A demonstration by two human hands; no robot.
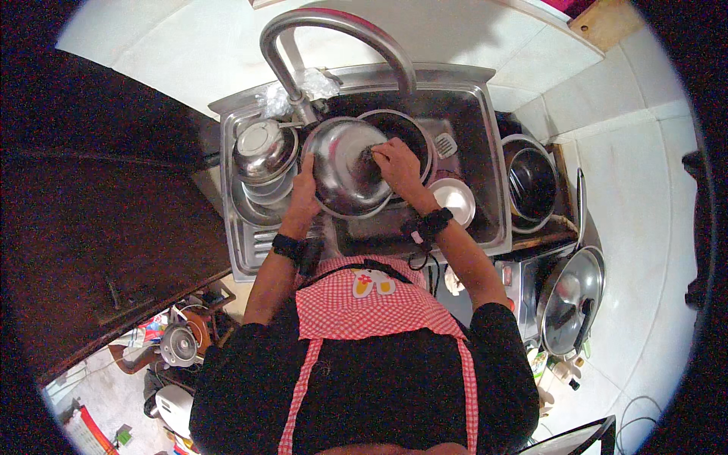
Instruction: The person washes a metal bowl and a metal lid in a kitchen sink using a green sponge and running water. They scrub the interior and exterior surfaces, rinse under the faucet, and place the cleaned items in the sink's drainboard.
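Note:
Over the sink basin, my left hand [305, 185] grips the left rim of a round stainless steel bowl [341, 165], whose outer side seems to face up. A small dark scrubber [372, 154] is pinched in the fingers of my right hand [398, 168] and pressed on the right part of the bowl's surface. Under and behind the bowl sits a dark-bottomed round pan [405, 126], partly hidden. A small white dish [455, 202] lies in the basin by my right wrist, and a slotted white utensil head [446, 145] is beyond it.
A curved metal faucet [341, 20] arches over the basin [495, 187]. Stacked metal bowls [265, 153] fill the left drainboard, beside a crumpled clear plastic bag [274, 99]. Right of the sink are a dark pot [533, 185] and a glass lid [571, 301] near the stove.

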